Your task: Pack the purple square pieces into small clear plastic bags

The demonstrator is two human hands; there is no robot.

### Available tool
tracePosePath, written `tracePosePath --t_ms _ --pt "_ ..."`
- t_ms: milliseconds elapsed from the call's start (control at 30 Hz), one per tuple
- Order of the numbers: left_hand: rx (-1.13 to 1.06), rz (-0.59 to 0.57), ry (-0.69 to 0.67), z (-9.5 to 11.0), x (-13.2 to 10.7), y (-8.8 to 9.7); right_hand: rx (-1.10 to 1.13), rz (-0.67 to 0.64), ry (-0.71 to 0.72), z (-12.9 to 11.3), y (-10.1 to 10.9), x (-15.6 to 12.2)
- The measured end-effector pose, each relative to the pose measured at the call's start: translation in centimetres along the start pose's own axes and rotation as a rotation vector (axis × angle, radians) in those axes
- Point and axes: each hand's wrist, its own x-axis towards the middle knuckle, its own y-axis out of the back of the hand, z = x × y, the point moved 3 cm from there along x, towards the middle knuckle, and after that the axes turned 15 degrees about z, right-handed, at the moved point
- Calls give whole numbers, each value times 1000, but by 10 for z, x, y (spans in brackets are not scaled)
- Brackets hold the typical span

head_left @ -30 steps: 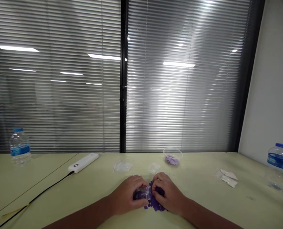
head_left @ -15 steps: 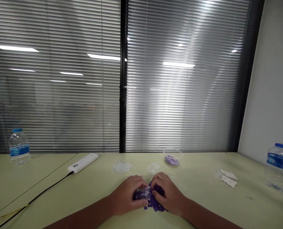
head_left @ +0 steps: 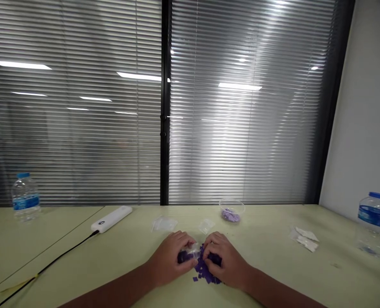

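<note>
My left hand (head_left: 166, 261) is curled around a small clear plastic bag (head_left: 187, 253) that holds dark purple pieces. My right hand (head_left: 224, 262) pinches at a pile of small purple pieces (head_left: 205, 271) lying on the pale green table (head_left: 119, 256), right beside the bag's mouth. The two hands almost touch over the pile. What the right fingertips hold is hidden.
A clear bowl of lilac pieces (head_left: 231, 210) stands behind the hands. Two empty small bags (head_left: 164, 223) (head_left: 206, 225) lie nearby. A white power bank (head_left: 112, 218) with a black cable lies at left. Water bottles stand at far left (head_left: 25, 197) and far right (head_left: 372, 222). White packets (head_left: 305, 238) lie at right.
My hands have shifted slightly apart and the left hand has tilted the bag up a little, so more loose purple pieces show on the table between them.
</note>
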Motion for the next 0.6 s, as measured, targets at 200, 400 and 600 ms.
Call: tracePosePath --t_ms 200,400,600 --pt "13 -21 -15 0 1 -1 -23 17 -13 -3 2 1" --pt "9 -40 -11 1 2 -1 -24 -24 -57 -1 1 -1" --pt "0 -39 -6 0 0 -1 -30 -23 -48 1 -1 0"
